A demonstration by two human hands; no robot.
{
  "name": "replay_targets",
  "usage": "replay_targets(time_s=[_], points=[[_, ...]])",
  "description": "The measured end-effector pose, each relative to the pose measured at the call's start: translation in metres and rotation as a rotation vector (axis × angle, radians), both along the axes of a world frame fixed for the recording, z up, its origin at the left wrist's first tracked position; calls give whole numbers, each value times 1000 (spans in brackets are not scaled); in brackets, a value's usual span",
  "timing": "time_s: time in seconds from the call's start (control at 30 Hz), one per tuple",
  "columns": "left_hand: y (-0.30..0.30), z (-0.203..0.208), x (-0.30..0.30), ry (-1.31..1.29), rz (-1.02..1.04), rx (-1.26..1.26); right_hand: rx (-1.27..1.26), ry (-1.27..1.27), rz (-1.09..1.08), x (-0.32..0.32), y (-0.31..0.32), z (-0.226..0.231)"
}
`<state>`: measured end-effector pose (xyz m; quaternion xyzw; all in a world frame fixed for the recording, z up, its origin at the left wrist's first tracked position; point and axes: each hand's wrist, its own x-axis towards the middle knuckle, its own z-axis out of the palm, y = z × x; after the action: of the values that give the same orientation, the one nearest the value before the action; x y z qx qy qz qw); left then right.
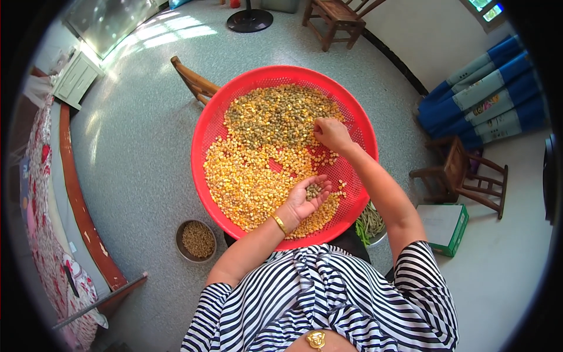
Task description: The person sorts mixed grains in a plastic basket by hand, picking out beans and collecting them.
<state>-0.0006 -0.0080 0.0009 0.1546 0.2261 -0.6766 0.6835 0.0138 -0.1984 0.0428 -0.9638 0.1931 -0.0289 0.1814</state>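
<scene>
A big round red plastic sieve basket in front of me holds yellow corn kernels. Greenish-brown beans lie mixed with corn in its far part. My left hand, palm up and cupped over the near corn, holds a small heap of beans. Over the right side of the mixed part, my right hand has its fingers curled in and closed. What they hold, if anything, is hidden. Patches of the red mesh bottom show between the two hands.
A metal bowl of beans stands on the floor at left. Right of my lap is a bowl of green pods, partly hidden, beside a green-and-white box. Wooden chairs and a bed stand around.
</scene>
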Motion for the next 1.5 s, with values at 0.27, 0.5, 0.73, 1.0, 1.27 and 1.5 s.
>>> replay_targets(time_s=[0.27,0.5,0.73,1.0,1.27,1.5], points=[[0,2,0,-6,1,-1,13,16,-63,-17,-5,12],[0,11,-1,-48,1,57,778,126,225,-55,16,58],[0,5,-1,-14,-17,18,523,31,62,-31,-4,26],[1,5,-1,-23,-13,27,56,29,-135,9,-1,4],[0,0,-1,-25,-6,5,-148,120,-74,17,8,-4],[1,5,0,-34,-6,2,286,-102,-201,-13,-18,10]])
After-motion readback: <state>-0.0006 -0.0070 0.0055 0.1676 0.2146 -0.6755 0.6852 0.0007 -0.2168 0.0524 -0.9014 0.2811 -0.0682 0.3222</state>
